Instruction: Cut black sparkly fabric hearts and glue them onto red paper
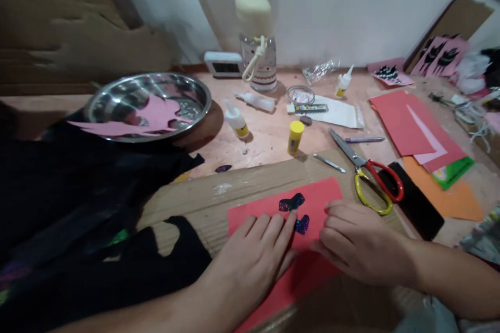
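A sheet of red paper (250, 214) lies at a slant on brown cardboard. Two dark glittery cutouts, one wider (291, 202) and one smaller (302, 225), sit on its upper part. My left hand (253, 252) rests flat across the sheet, fingers stretched out, with the index fingertip touching the cutouts. Over the right edge of the paper is my right hand (351, 237), its fingers curled together. What those fingers hold, if anything, is hidden under them.
Scissors (361, 166) and a black phone (414, 200) lie to the right, near red sheets (402, 119). A yellow glue stick (296, 138), glue bottle (237, 122) and drinking bottle (258, 47) stand behind. Black material (172, 250) and a metal bowl (187, 86) with pink cutouts are left.
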A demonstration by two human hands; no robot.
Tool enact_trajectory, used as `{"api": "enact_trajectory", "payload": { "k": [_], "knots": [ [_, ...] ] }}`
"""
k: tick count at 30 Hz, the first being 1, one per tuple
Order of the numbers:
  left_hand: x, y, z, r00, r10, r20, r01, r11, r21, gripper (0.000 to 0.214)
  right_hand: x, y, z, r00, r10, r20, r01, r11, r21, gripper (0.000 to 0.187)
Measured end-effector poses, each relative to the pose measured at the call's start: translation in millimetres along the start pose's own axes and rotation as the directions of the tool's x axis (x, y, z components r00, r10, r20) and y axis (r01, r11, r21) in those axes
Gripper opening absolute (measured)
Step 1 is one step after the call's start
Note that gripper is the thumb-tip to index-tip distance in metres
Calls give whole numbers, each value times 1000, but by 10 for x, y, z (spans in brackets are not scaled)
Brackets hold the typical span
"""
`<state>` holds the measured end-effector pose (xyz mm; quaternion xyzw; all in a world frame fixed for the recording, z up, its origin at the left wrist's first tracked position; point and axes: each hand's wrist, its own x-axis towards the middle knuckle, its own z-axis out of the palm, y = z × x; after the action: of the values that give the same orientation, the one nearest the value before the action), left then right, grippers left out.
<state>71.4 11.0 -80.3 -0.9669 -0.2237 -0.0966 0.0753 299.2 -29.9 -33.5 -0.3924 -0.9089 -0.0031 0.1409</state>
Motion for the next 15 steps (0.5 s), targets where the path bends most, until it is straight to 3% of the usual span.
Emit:
{"api": "enact_trajectory", "payload": {
  "k": [4, 7, 9, 13, 15],
  "knots": [
    [2, 6, 44, 999, -18, -43, 18, 1000, -6, 45, -31, 180, -182, 980, 152, -127, -163, 983, -85, 39],
    [0, 21, 64, 999, -17, -28, 17, 1000, -6, 47, -63, 388, -294, 932, 354, -80, -361, 925, -117, 25],
    [0, 29, 80, 1000, -10, -22, 10, 1000, 1, 49, -61, 558, -348, 906, 420, -61, -424, 894, -143, 20],
    [1, 33, 93, 998, -9, -60, 9, 1000, -1, 48, -14, 958, -428, 859, 509, -55, -506, 829, -237, 27],
    [6, 29, 75, 998, -12, -61, 12, 1000, -7, 47, 8, 1164, -435, 793, 608, 15, -552, 730, -402, 32]
  ]
}}
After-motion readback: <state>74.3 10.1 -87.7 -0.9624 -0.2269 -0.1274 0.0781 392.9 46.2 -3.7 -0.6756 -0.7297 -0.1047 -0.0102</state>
